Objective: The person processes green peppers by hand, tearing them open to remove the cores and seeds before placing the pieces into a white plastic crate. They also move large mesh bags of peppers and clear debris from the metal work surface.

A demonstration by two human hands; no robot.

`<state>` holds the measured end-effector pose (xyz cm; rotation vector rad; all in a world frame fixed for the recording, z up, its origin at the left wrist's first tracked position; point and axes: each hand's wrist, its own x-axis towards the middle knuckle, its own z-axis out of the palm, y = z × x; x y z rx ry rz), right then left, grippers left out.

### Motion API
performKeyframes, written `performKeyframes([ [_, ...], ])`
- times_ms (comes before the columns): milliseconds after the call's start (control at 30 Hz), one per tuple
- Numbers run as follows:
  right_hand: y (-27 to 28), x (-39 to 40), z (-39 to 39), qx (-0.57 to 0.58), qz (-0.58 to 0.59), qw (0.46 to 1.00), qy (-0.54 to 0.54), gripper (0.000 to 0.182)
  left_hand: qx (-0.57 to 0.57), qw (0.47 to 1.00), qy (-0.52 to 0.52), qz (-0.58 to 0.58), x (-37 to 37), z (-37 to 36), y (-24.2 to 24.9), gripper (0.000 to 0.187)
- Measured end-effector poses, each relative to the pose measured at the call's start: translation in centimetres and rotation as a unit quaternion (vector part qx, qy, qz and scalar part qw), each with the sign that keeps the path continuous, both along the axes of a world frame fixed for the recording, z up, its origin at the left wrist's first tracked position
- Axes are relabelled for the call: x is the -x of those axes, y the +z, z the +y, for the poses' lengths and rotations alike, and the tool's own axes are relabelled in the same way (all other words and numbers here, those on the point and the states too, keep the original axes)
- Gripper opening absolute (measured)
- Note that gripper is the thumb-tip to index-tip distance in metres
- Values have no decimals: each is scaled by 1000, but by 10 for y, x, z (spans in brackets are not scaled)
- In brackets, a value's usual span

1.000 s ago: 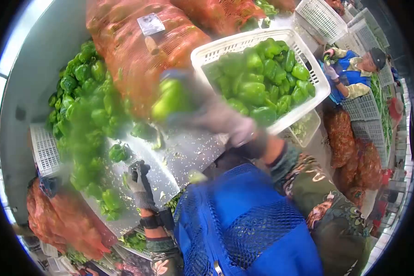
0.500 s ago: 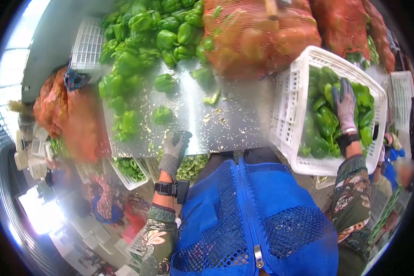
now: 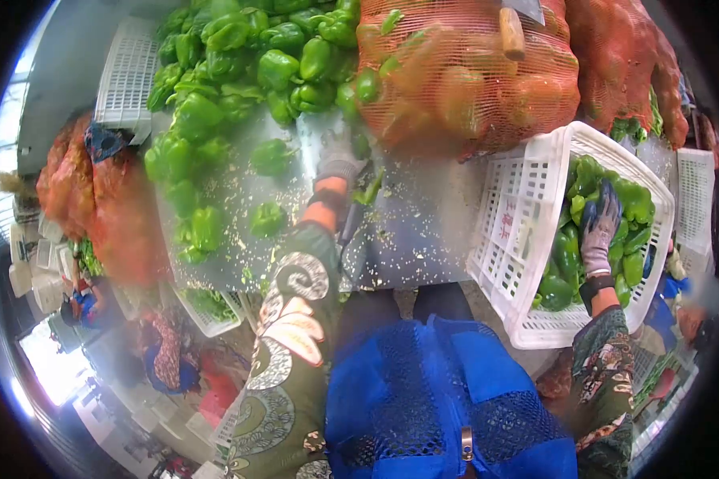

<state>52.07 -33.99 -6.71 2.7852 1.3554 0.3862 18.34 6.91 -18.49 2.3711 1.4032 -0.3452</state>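
Note:
My left hand (image 3: 342,153), in a grey glove, reaches forward over the metal tabletop (image 3: 423,231). It is at a green bell pepper (image 3: 361,146) beside the mesh sack; blur hides its fingers and whether they grip. A torn green piece (image 3: 369,190) lies just below. My right hand (image 3: 601,223), in a grey and dark glove, rests with extended fingers on the green peppers (image 3: 564,254) inside a white plastic crate (image 3: 510,219). Two loose bell peppers (image 3: 270,219) lie left of my left hand, near a large pepper pile (image 3: 216,104).
A red mesh sack (image 3: 463,88) full of produce stands at the back, with a wooden-handled tool (image 3: 512,33) on top. More red sacks (image 3: 615,64) are behind the crate. Another white crate (image 3: 128,76) stands at the far left. Pale seeds dot the tabletop.
My left hand has moved forward from the table's near edge to the pepper by the sack. My right hand stays on the peppers in the crate. The view has shifted slightly.

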Motion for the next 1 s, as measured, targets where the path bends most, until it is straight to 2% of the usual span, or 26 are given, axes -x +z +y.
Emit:
performKeyframes([
  [33, 1, 2, 0, 0, -6, 1000, -5, 50, 1, 999, 45, -16, -12, 2, -9, 97],
  [133, -3, -2, -4, -6, 16, 1000, -11, 52, 65, 977, 70, -192, 6, 21, -36, 84],
  [167, 2, -4, -2, 35, -1, 999, -16, 50, 259, 864, 246, -354, 18, 31, -52, 68],
  [200, 9, -11, 0, -46, 127, 990, -39, 49, 405, 666, 441, -444, 23, 16, -4, 63],
  [233, 18, -17, -3, -121, 259, 956, -62, 48, 467, 576, 416, -526, 38, 9, 25, 62],
  [267, 36, -19, -5, -190, 381, 901, -83, 47, 522, 471, 385, -598, 51, 1, 49, 62],
  [300, 79, 9, 27, -209, 306, 928, -43, 47, 560, 460, 357, -589, 59, -6, 79, 64],
  [367, 135, 92, 85, -294, 388, 873, 40, 49, 612, 444, 318, -572, 69, -28, 127, 68],
  [400, 162, 153, 121, -337, 533, 776, -10, 54, 624, 438, 312, -566, 70, -42, 153, 70],
  [433, 145, 185, 131, -278, 520, 806, 52, 65, 661, 415, 303, -547, 69, -54, 175, 72],
  [467, 147, 217, 155, -268, 545, 779, 157, 72, 696, 390, 293, -527, 72, -67, 188, 73],
  [500, 148, 249, 180, -253, 576, 733, 258, 80, 731, 413, 237, -490, 77, -74, 199, 76],
  [533, 134, 278, 198, -250, 618, 712, 220, 76, 649, 478, 313, -502, 72, -98, 206, 80],
  [600, 104, 302, 212, -288, 696, 635, 172, 68, 666, 600, 255, -364, 96, -106, 227, 83],
  [633, 99, 308, 211, -317, 788, 515, 116, 64, 589, 694, 235, -341, 109, -105, 231, 77],
  [667, 95, 313, 211, -337, 859, 380, 56, 60, 469, 785, 213, -345, 126, -104, 240, 61],
  [700, 89, 322, 207, -329, 895, 300, 20, 55, 245, 893, 95, -365, 139, -107, 244, 56],
  [733, 88, 328, 202, -310, 903, 297, 21, 54, 2, 933, -29, -359, 147, -108, 249, 58],
  [767, 89, 335, 199, -289, 911, 293, 22, 53, -22, 915, -123, -383, 152, -107, 256, 73],
  [800, 90, 343, 195, -267, 919, 289, 22, 53, -36, 877, -183, -444, 150, -110, 253, 71],
  [867, 98, 356, 182, -265, 772, 506, 280, 45, 18, 861, -220, -458, 150, -118, 264, 66],
  [900, 107, 358, 180, -277, 735, 538, 305, 40, 30, 843, -216, -492, 149, -119, 268, 50],
  [967, 100, 362, 175, -294, 700, 584, 287, 31, 35, 836, -160, -524, 146, -124, 261, 46],
  [1000, 85, 367, 174, -300, 704, 595, 244, 27, 41, 832, -134, -536, 143, -126, 258, 44],
])
